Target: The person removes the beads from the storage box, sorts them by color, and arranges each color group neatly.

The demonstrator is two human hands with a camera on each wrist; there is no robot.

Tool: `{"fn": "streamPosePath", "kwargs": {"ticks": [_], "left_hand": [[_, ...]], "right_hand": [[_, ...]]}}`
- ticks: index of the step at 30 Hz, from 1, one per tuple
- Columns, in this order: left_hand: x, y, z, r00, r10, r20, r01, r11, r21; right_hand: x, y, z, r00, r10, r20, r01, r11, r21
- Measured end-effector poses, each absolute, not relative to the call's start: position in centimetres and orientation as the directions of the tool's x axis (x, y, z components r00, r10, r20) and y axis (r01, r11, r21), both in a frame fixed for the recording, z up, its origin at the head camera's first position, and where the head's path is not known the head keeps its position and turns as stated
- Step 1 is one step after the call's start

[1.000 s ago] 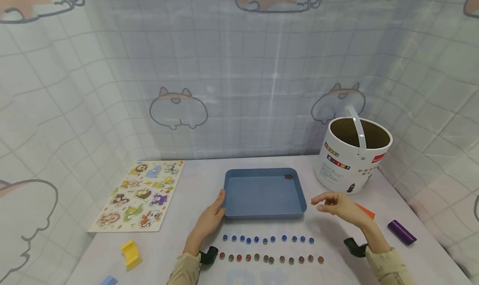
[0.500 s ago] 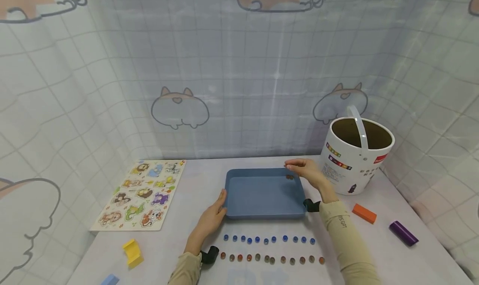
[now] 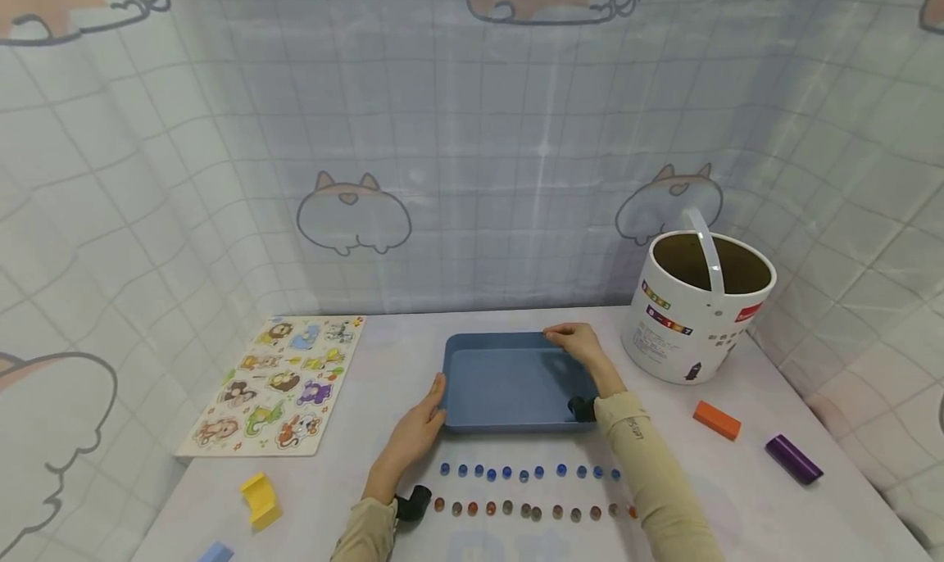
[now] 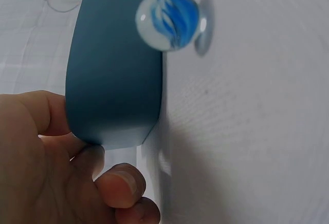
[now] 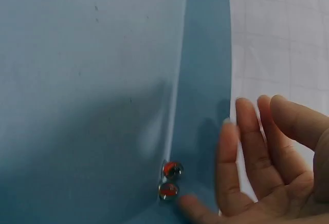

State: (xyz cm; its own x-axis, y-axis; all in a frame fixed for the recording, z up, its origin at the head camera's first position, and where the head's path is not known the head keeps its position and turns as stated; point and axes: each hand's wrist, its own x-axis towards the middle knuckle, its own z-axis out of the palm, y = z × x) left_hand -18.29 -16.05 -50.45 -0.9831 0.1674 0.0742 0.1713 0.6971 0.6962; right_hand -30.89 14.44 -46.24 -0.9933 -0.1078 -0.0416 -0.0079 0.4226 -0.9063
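Observation:
A blue tray (image 3: 501,382) lies at the table's centre. My left hand (image 3: 435,402) grips its near left corner, with the thumb over the rim and the fingers curled beneath (image 4: 87,147). My right hand (image 3: 564,334) reaches over the far right corner. In the right wrist view its fingers (image 5: 241,157) are straight, just above the tray wall (image 5: 205,80). Two red marbles (image 5: 171,179) sit in that corner, next to the thumb tip. A row of blue marbles (image 3: 527,471) and a row of red-brown marbles (image 3: 531,510) lie in front of the tray. One blue marble (image 4: 167,20) shows close up.
A white bucket (image 3: 701,300) with an upright handle stands at the back right. An animal puzzle board (image 3: 280,382) lies to the left. Loose blocks: yellow (image 3: 258,496), light blue (image 3: 214,552), orange (image 3: 715,420), purple (image 3: 792,458). A curtain closes the back.
My right hand moved from the table right of the tray to its far right corner, covering the marbles there in the head view. The left hand kept its hold on the tray.

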Motion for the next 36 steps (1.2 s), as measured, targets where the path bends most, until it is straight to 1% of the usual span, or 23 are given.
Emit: {"fn": "streamPosePath", "kwargs": {"ticks": [6,11,17,23,27,32,36], "left_hand": [[-18.3,-16.1,-50.4,-0.982,0.170,0.080,0.178,0.696,0.696],[-18.3,-16.0,-50.4,-0.980,0.184,0.080,0.186,0.692,0.698],[-18.3,-16.1,-50.3,-0.981,0.172,0.086,0.182,0.693,0.698],[-18.3,-16.1,-50.4,-0.981,0.178,0.081,0.182,0.685,0.705],[-18.2,-16.2,-50.5,-0.981,0.178,0.076,0.179,0.689,0.702],[-18.1,-16.2,-50.5,-0.981,0.176,0.083,0.183,0.692,0.698],[-18.1,-15.7,-50.3,-0.979,0.182,0.091,0.193,0.688,0.700]], "right_hand": [[-31.3,13.1,-46.9,-0.996,-0.083,-0.043,0.000,0.464,-0.886],[-31.4,12.8,-46.8,-0.997,-0.059,-0.051,0.020,0.439,-0.898],[-31.4,11.8,-46.7,-0.989,-0.117,-0.086,0.028,0.424,-0.905],[-31.6,8.7,-47.5,-0.977,-0.150,-0.154,0.079,0.416,-0.906],[-31.5,5.9,-48.4,-0.973,-0.154,-0.172,0.097,0.402,-0.910],[-31.4,2.3,-48.9,-0.984,-0.130,-0.125,0.058,0.430,-0.901],[-31.2,-0.1,-48.9,-0.992,-0.124,-0.033,-0.029,0.471,-0.882]]}}
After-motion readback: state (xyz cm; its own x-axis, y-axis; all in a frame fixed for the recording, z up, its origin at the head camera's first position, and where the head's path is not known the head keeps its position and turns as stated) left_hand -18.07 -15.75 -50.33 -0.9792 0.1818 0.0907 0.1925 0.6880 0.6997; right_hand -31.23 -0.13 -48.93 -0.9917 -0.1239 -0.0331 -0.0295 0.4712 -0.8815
